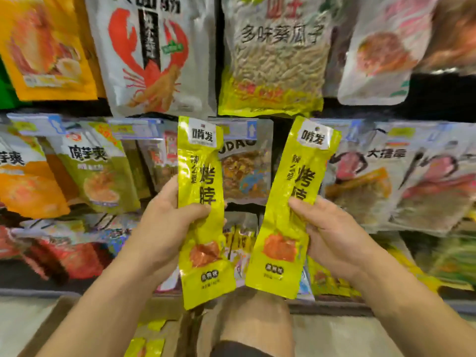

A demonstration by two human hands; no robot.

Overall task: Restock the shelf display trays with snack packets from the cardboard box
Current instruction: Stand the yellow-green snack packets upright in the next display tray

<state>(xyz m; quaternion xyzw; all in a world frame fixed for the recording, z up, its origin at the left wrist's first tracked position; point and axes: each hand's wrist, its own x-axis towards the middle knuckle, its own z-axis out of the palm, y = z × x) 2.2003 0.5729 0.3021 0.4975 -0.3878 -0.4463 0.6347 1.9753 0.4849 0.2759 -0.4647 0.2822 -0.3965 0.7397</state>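
I hold two long yellow snack packets upright in front of the shelf. My left hand [164,222] grips the left yellow packet [203,233] at its middle, thumb across the front. My right hand [332,235] grips the right yellow packet [288,228], which leans slightly to the right. Below, the cardboard box [59,315] stands open on the floor, with more yellow packets [146,343] inside. Part of the box is hidden by my left arm.
Hanging snack bags fill the shelf: a lobster-print bag [152,52] and a sunflower-seed bag [275,57] above, green and orange bags [95,166] at left, pink-print bags [386,176] at right. Low trays with yellow packets [332,282] sit behind my right wrist. My knee [247,328] is below.
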